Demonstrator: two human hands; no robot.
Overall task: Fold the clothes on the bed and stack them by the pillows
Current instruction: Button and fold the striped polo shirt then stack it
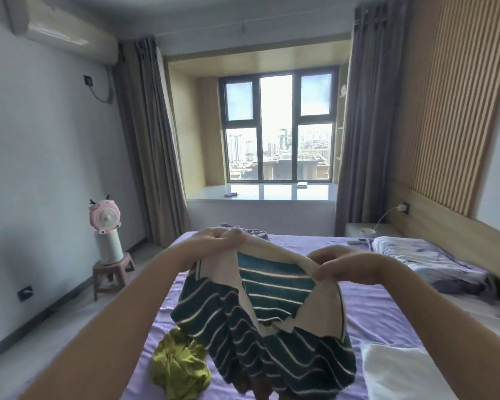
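Note:
A dark green shirt with thin white stripes and a cream collar (272, 319) hangs in the air over the purple bed (367, 313). My left hand (217, 241) pinches the collar at its left end, and my right hand (347, 264) pinches it at the right. The shirt's body droops down toward me. A crumpled olive-green garment (176, 365) lies on the sheet just left of the hanging shirt. A purple-grey garment (251, 230) lies bunched at the bed's far edge. A patterned pillow (427, 261) lies by the headboard on the right.
A white pillow or folded cloth (401, 370) lies at the bed's near right. A pink fan on a white cylinder stands on a small stool (110, 272) left of the bed. A bedside table (364, 228) with a charger cable stands at the far right, in front of the window ledge.

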